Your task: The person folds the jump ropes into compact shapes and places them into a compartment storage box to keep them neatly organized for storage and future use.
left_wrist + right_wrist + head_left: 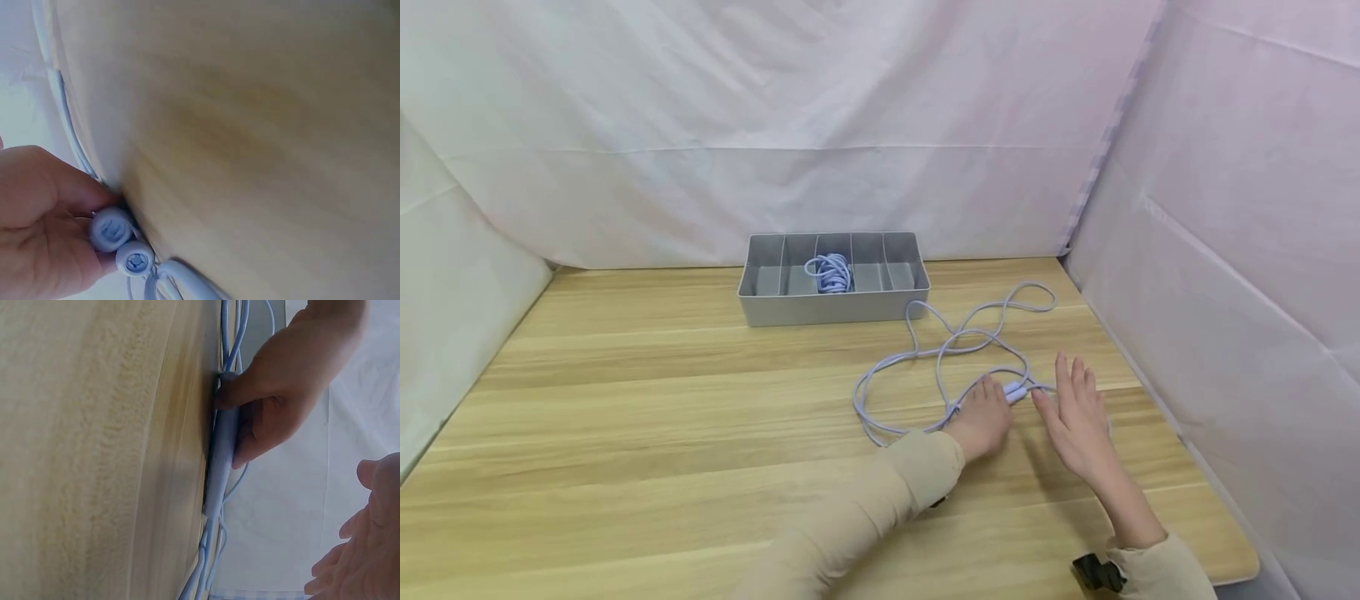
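Left hand (983, 418) grips two blue handles (1017, 393), ends protruding beyond the grip; blue cord (955, 335) lies loosely looped, nearside and right of the grey tray (835, 311). Right hand (1078, 425) flat, straight-fingered, beside the handles.

Reader: Which portions of the cord (917, 354) are concealed?

Technician: Front-right of the tray (835, 310), the left hand (985, 417) covers part of two cylinders (1016, 393), and the right hand (1078, 421) masks a cord section. The tray's front wall conceals the base of the coiled bundle (832, 275).

Reader: Which items are cut off?

Technician: Both sleeves (880, 508), nearer than the tray, end at the head view's lower edge. Each wrist view crops its own hand.

Reader: Which details are illegible?

Technician: A black object (1099, 573) at the right sleeve is unidentifiable. In the left wrist view, the tabletop (250, 156) is blurred and cylinder-end markings are unreadable.
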Demonstrator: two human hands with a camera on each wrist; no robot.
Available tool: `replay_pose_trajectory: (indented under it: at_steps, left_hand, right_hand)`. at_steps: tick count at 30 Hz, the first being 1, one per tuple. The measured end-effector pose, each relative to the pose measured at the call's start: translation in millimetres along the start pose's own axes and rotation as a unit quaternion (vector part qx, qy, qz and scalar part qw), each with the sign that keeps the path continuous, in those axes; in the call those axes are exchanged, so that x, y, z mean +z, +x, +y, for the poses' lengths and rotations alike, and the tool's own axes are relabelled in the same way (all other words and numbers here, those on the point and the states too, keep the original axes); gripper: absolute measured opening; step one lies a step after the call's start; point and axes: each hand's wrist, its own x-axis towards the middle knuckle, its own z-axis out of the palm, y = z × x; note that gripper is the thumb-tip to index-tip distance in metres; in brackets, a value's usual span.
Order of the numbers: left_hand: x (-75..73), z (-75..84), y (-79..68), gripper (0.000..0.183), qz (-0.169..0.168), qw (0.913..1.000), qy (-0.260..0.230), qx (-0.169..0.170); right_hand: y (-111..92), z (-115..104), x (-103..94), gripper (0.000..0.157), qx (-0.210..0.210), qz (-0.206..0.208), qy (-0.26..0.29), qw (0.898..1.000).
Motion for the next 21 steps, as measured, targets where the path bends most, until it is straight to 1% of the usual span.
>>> replay_pose_trajectory:
  at_steps: [2, 4, 5, 7, 10, 11, 12, 14, 17, 21]
  left_hand:
    - [2.9, -2.6, -1.3, 0.05, 0.022, 0.9994, 0.026, 0.011]
    - [5.5, -5.5, -2.3, 0.047, 0.032, 0.9978, 0.054, 0.023]
    - [6.1, -6.8, -3.0, 0.045, 0.039, 0.9971, 0.061, 0.021]
    - [4.4, -9.3, -6.1, 0.042, 0.043, 0.9973, 0.059, 0.007]
    - [1.7, -11.6, -9.9, 0.031, 0.062, 0.9954, 0.071, -0.016]
    - [0.5, -12.1, -11.1, 0.027, 0.07, 0.995, 0.067, -0.024]
    - [-0.1, -12.7, -12.2, 0.024, 0.077, 0.9943, 0.07, -0.023]
    - [0.9, -13.8, -12.2, 0.02, 0.094, 0.9919, 0.085, -0.015]
    - [1.4, -16.5, -12.1, 0.021, 0.107, 0.9902, 0.09, 0.002]
    - [1.0, -23.4, -11.4, 0.028, 0.098, 0.991, 0.076, 0.05]
  right_hand:
    - [-0.7, -0.1, -0.2, 0.065, -0.002, -0.001, -0.001, 1.0]
    - [-1.8, -0.3, -0.2, 0.065, -0.003, -0.001, 0.001, 1.0]
    - [-2.3, -0.1, -0.1, 0.064, -0.003, 0.001, 0.002, 1.0]
    - [-3.1, -0.5, -0.7, 0.064, -0.004, 0.003, 0.001, 1.0]
    - [-3.8, -0.4, -1.1, 0.063, -0.006, 0.006, 0.005, 1.0]
    - [-3.9, -0.4, -1.3, 0.063, -0.007, 0.006, 0.007, 1.0]
    - [-4.0, -0.5, -1.5, 0.064, -0.007, 0.005, 0.009, 1.0]
    - [-4.1, -0.4, -1.3, 0.064, -0.009, 0.005, 0.013, 1.0]
    - [-3.3, -1.5, -1.9, 0.064, -0.008, 0.003, 0.013, 1.0]
    - [-2.4, -3.9, -4.1, 0.064, 0.0, -0.004, 0.013, 1.0]
